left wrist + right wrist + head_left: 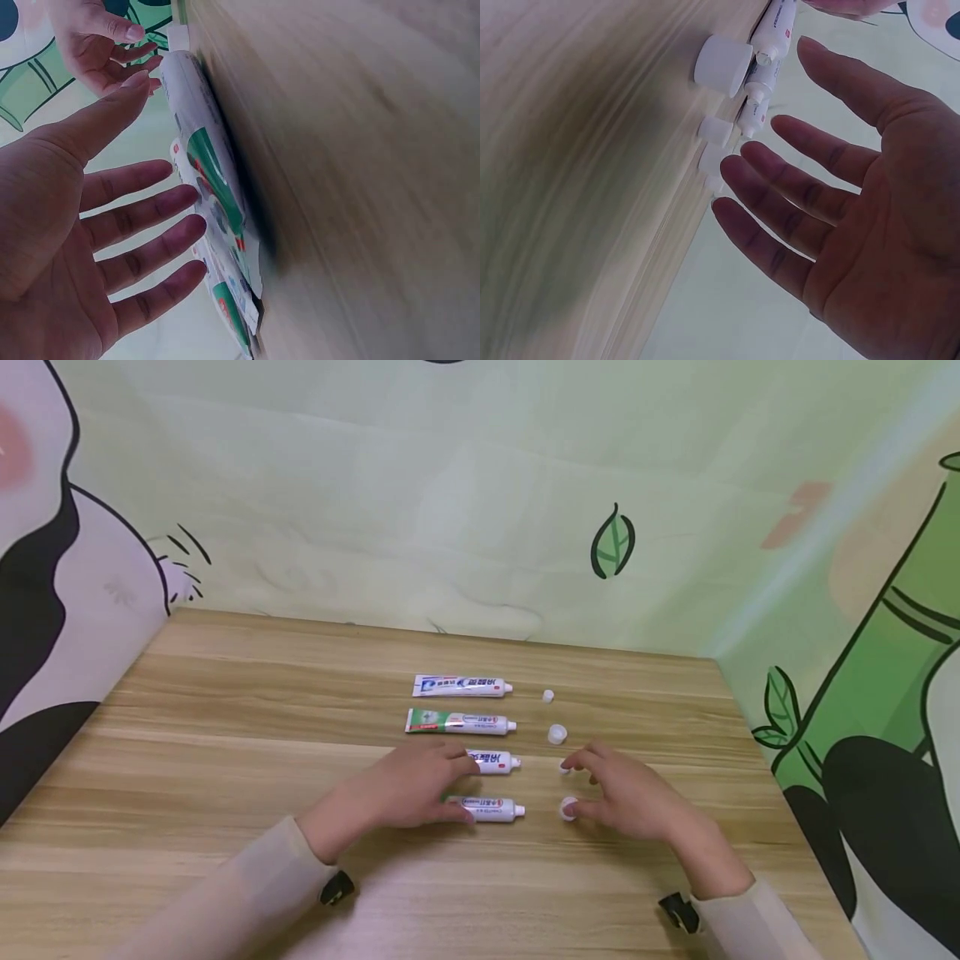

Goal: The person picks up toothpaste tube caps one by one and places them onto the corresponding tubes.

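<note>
Toothpaste tubes without caps lie in a column, nozzles pointing right. My left hand (420, 785) is over the two nearest, a white toothpaste tube (495, 811) and a blue-lettered toothpaste tube (497, 763), hiding their tail ends. Its fingers are spread and curl round nothing; the left wrist view shows a green-marked toothpaste tube (184, 90) beside the fingertips. White caps stand to the right of the nozzles. Over the nearest wide cap (566, 809) and a small cap (564, 768) hovers my right hand (630, 793), fingers apart. In the right wrist view, the wide cap (724, 66) stands apart from the fingers.
Farther back lie a green-and-white toothpaste tube (457, 722) and a blue-and-white toothpaste tube (459, 686). Beside them are a wide cap (557, 734) and a small cap (548, 696). The wooden table (262, 693) meets a cartoon-printed backdrop (375, 510).
</note>
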A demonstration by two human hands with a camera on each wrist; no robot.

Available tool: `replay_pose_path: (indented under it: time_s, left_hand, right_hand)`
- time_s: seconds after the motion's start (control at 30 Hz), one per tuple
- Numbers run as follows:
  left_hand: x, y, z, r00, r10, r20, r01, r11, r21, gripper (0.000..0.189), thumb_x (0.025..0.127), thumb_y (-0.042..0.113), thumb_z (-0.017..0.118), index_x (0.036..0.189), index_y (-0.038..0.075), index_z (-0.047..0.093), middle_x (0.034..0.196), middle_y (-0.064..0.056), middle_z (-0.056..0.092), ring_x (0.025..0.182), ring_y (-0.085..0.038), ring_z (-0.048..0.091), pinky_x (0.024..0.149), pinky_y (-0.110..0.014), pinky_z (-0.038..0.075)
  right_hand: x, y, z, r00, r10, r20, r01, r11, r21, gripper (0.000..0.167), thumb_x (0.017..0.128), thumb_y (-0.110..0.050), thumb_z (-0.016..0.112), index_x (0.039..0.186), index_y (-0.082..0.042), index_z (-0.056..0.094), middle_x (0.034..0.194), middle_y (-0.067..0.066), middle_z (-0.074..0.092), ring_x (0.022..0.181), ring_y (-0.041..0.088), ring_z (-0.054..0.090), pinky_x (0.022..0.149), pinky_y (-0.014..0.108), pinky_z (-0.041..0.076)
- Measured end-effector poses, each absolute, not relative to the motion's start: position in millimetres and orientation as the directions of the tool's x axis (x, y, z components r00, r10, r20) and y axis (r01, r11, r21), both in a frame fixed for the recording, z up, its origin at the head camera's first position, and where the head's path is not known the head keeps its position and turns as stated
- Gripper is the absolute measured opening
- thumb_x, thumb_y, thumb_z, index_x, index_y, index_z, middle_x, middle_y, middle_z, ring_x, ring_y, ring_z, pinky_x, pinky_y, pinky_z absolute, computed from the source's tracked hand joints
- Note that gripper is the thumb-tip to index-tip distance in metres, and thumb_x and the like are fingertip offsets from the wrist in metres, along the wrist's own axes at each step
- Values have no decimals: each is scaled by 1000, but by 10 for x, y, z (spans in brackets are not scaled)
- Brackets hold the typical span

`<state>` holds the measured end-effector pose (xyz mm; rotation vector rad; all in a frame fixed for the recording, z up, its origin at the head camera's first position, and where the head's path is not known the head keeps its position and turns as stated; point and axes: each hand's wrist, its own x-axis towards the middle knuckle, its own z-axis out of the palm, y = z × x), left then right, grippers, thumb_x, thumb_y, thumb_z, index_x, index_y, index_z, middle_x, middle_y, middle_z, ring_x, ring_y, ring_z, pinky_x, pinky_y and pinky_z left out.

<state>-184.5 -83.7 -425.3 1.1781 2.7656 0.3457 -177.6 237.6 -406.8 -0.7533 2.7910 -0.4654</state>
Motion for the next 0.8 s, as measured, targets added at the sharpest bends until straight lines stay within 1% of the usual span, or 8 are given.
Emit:
replay_pose_path:
  time_s: [0.1,0.23,0.43,0.67,0.8]
  left_hand:
    - [-1839,-831,-4269,-689,724,-18,699,672,245,66,88,63,72,134,15,67,130,-2,68,121,-24,64,104,-44,53]
    - [-1830,-819,-4290,-693,720,-35,693,679,240,65,88,62,72,135,17,66,133,-1,67,121,-25,63,101,-45,54]
    - [-1817,-796,-4305,-691,720,-63,686,682,255,63,88,57,75,135,16,66,134,-1,67,121,-25,64,103,-44,54]
    - [-1803,-784,-4340,-682,728,-74,693,675,254,58,88,53,77,131,15,67,126,0,68,114,-21,66,101,-41,55]
    - [-1802,-777,-4363,-677,733,-67,704,671,235,54,88,52,78,127,16,69,121,1,68,110,-20,66,97,-40,56]
  right_hand:
    - [-1763,2362,-4059,-846,-513,-143,-440,825,-354,52,88,-37,82,130,-11,65,124,6,63,103,26,67,85,45,57]
    - [-1753,2346,-4061,-843,-506,-181,-424,834,-353,51,87,-36,83,129,-12,66,121,5,63,103,24,66,84,43,56]
    - [-1757,2334,-4117,-831,-520,-195,-441,831,-339,51,85,-34,85,127,-12,67,118,3,65,97,19,65,82,40,55]
    - [-1756,2308,-4185,-810,-552,-198,-471,813,-342,48,83,-32,86,122,-12,67,110,-1,62,85,8,59,77,33,52]
    - [-1757,2282,-4175,-801,-553,-227,-460,813,-357,45,83,-28,86,121,-13,67,109,-1,60,81,7,56,74,30,49]
